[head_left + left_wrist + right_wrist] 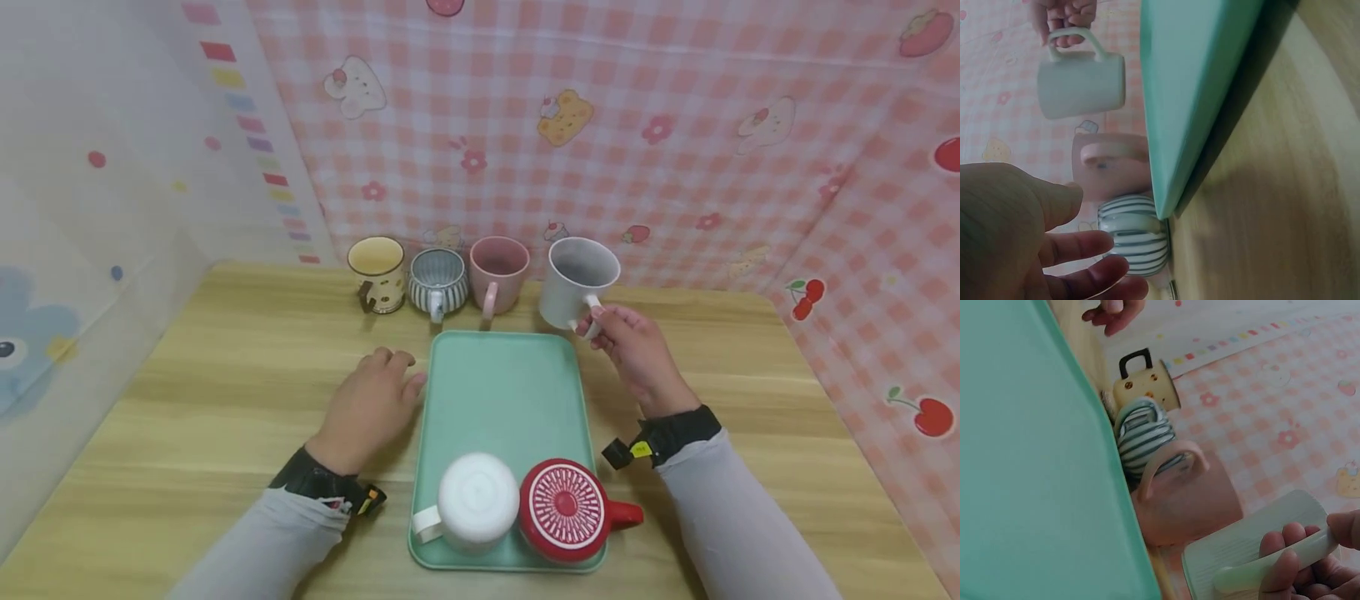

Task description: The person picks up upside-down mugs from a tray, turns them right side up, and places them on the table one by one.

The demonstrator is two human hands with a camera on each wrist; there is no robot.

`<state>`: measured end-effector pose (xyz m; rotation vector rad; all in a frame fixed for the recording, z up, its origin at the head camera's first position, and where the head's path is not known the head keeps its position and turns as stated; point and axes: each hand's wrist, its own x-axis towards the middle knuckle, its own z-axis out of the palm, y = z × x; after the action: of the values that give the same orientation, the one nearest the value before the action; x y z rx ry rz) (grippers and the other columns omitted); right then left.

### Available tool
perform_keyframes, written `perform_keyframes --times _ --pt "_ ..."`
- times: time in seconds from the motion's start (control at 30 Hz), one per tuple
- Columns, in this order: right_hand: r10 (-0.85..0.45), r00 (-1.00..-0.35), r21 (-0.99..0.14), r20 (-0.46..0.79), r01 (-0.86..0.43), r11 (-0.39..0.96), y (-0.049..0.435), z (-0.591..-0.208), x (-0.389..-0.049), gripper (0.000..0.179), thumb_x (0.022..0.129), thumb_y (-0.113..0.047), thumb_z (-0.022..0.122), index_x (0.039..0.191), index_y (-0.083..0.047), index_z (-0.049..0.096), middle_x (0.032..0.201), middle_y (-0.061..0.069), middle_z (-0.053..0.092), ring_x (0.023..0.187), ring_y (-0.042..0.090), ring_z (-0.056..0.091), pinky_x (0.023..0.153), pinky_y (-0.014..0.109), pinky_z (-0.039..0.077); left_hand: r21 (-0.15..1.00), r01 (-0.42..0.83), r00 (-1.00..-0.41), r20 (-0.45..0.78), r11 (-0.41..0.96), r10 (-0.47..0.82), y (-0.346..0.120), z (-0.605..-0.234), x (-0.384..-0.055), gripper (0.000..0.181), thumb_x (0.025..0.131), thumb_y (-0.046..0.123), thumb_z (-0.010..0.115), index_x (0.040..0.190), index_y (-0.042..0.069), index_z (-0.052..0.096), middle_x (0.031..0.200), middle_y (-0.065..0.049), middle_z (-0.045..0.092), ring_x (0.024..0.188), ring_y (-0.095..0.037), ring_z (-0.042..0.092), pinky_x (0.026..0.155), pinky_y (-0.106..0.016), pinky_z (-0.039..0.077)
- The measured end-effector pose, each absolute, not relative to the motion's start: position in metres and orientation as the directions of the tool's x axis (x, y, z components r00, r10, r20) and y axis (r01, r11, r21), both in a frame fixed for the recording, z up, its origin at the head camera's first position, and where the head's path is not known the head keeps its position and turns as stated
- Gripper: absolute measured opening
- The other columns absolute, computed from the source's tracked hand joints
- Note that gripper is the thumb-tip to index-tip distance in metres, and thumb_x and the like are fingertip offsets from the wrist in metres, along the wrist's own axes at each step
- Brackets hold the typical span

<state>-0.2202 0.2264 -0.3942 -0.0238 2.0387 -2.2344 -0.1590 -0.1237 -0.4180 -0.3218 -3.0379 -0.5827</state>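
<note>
My right hand (637, 350) grips the handle of a white mug (564, 292) at the back right, its mouth facing up. In the right wrist view, the fingers curl round that handle (1279, 565). My left hand (372, 404) hovers by the left edge of a green tray (502, 392), fingers loosely bent and holding nothing. Two mugs stand upside down at the tray's near end: a white one (478, 500) with its handle to the left, and a red one (564, 510) whose handle points right past the rim.
Along the back wall stand a pink mug (498, 279), a blue-and-white striped cup (438, 287) and a cream spotted mug (377, 279) with a dark handle, all upright. Pink checked cloth (480, 125) hangs behind the wooden table (225, 400).
</note>
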Motion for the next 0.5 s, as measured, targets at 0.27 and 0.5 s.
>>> perform_keyframes --times 0.27,0.5 --pt "-0.09 -0.992 -0.995 -0.085 0.09 -0.049 0.219 -0.418 -0.242 0.022 0.108 -0.024 0.058 0.104 -0.006 0.07 0.09 -0.005 0.074 0.092 0.009 0.066 0.081 0.021 0.053 0.391 0.186 -0.982 0.091 0.901 0.163 -0.126 -0.42 -0.16 0.045 0.107 0.038 0.056 0.131 0.0 0.063 0.125 -0.022 0.064 0.116 -0.037 0.064 0.095 -0.053 0.056" --pt "-0.056 -0.99 -0.992 -0.129 0.128 0.015 0.211 -0.428 -0.252 0.031 0.107 -0.028 0.059 0.113 0.002 0.066 0.092 -0.006 0.073 0.096 0.012 0.063 0.084 0.025 0.05 0.392 0.192 -0.981 0.091 0.899 0.17 -0.126 -0.423 -0.161 0.044 0.107 0.037 0.056 0.13 0.0 0.064 0.124 -0.021 0.065 0.115 -0.036 0.064 0.094 -0.052 0.057"
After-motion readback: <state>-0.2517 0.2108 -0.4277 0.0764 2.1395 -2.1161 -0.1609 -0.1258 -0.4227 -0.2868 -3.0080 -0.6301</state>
